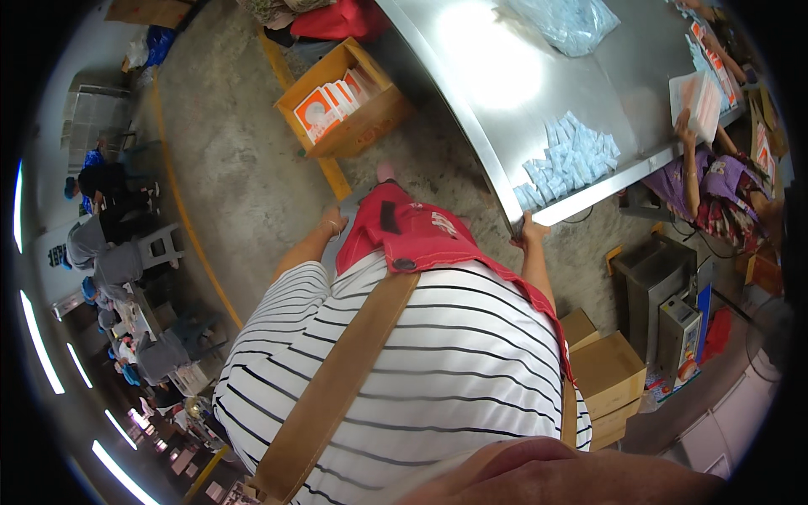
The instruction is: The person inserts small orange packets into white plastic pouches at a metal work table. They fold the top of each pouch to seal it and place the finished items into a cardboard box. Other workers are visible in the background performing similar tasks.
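My right hand point(531, 232) grips the near corner of a stainless steel table point(603, 82), its thumb over the raised rim. Just past that corner, on the table top, lies a pile of small light-blue sachets point(571, 158). My left hand point(336, 219), with a bangle at the wrist, is at the edge of a grey seat point(332, 252), probably a stool; its finger grip is unclear. Between my hands a red apron point(410, 230) covers my lap. Ahead on the floor stands an open cardboard box point(360, 129) of orange-and-white printed packets point(328, 107).
A clear plastic bag point(568, 25) lies on the table. At right, a person in purple point(726, 173) handles a white packet stack point(697, 101). A metal machine point(656, 290) and cardboard boxes point(606, 372) stand on my right. Other people work far left, beyond a yellow floor line point(183, 221).
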{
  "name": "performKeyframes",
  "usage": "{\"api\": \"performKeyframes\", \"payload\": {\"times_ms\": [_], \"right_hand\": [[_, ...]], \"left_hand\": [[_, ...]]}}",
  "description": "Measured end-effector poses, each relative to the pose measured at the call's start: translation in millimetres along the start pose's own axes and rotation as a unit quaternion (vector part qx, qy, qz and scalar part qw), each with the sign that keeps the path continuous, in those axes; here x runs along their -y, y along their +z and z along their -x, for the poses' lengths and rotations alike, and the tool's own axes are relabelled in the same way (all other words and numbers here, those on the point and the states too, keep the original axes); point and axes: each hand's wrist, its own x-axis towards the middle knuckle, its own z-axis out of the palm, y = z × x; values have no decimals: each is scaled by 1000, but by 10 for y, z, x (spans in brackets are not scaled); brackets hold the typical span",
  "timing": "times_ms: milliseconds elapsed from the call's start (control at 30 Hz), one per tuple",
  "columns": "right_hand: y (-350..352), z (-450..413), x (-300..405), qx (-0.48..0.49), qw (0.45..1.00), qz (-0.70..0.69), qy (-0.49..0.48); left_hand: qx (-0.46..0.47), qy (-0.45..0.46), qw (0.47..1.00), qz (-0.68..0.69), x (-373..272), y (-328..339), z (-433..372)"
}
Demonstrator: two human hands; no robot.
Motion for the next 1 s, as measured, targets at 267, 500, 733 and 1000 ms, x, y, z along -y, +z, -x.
{"api": "performKeyframes", "payload": {"times_ms": [267,500,733,1000], "right_hand": [[-51,-287,-173,-198,970,136,-25],[1533,1012,283,-246,713,393,-526],[3745,1175,1136,103,674,411,-605],[4492,972,1518,115,679,471,-552]], "left_hand": [[-5,-110,966,235,391,-795,-725],[-50,-192,958,205,1362,-1154,-1958],[-31,-26,919,392,1730,-1186,-3133],[30,-178,749,637,1032,-1742,-2737]]}}
